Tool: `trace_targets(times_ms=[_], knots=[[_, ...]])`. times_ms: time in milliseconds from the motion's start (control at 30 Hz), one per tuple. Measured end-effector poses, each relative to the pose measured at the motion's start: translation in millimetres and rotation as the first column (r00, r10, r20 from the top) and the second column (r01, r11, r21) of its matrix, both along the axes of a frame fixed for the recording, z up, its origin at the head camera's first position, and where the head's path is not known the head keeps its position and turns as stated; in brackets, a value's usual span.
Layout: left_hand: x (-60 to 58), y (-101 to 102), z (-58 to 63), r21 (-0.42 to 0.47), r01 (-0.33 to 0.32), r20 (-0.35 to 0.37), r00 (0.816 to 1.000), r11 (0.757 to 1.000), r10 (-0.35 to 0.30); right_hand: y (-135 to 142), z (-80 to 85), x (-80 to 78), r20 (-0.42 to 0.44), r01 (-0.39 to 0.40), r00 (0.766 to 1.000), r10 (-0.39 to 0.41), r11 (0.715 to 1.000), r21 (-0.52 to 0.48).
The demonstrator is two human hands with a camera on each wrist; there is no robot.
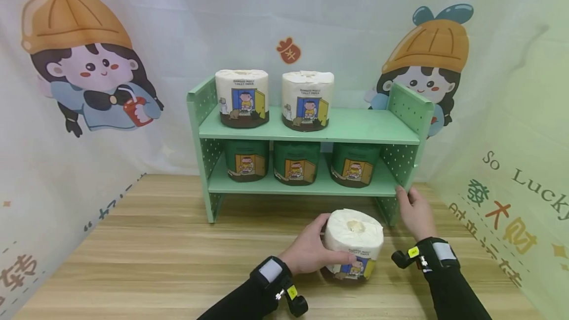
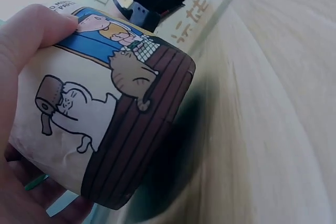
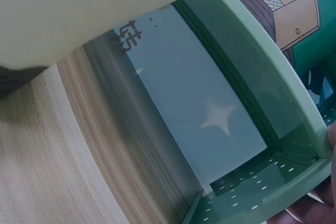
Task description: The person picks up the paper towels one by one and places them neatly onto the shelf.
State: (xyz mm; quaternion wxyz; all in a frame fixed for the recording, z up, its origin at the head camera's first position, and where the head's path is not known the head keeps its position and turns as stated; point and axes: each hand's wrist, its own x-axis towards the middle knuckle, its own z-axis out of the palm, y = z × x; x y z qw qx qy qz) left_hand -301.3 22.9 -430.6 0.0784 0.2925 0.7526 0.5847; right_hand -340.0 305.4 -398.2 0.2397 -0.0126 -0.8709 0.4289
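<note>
A white-wrapped toilet paper roll (image 1: pixel 355 241) with a cartoon print is gripped by my left hand (image 1: pixel 317 248), thumb across its front and fingers round the far side. In the left wrist view the roll (image 2: pixel 73 98) is tilted, with a dark shadow on the wood below its base. My right hand (image 1: pixel 417 211) holds the right side edge of the green two-tier shelf (image 1: pixel 311 189) near its lower board. Two white rolls (image 1: pixel 242 98) stand on the upper board. Below them, three green rolls (image 1: pixel 295 162) stand on the lower board.
The shelf stands at the back of a wood-grain table (image 1: pixel 169 256). Behind it hangs a pale printed cloth (image 1: pixel 178 28), which also covers both sides. On the upper board, a bare stretch lies right of the white rolls.
</note>
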Motion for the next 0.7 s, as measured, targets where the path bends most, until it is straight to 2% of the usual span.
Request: trace_targets(times_ms=[167,300,433,700], knots=[[4.5,1,11.1,0.043,0.007,-0.011,1.0,0.999,-0.007,0,0.7,-0.1,0.008,-0.005,1.0,0.005,1.0,-0.006],[9.4,0,28.7,0.074,-0.022,-0.018,1.0,0.997,0.024,0,1.5,0.0,0.006,-0.007,1.0,0.008,1.0,-0.005],[13.1,1,52.5,0.141,-0.024,-0.022,0.999,0.99,0.027,0,2.2,0.6,0.007,-0.01,1.0,0.01,1.0,-0.003],[12.4,6,111.9,0.229,0.04,-0.129,0.992,0.972,-0.011,2,-0.2,0.8,0.045,-0.018,0.999,0.02,0.999,-0.046]])
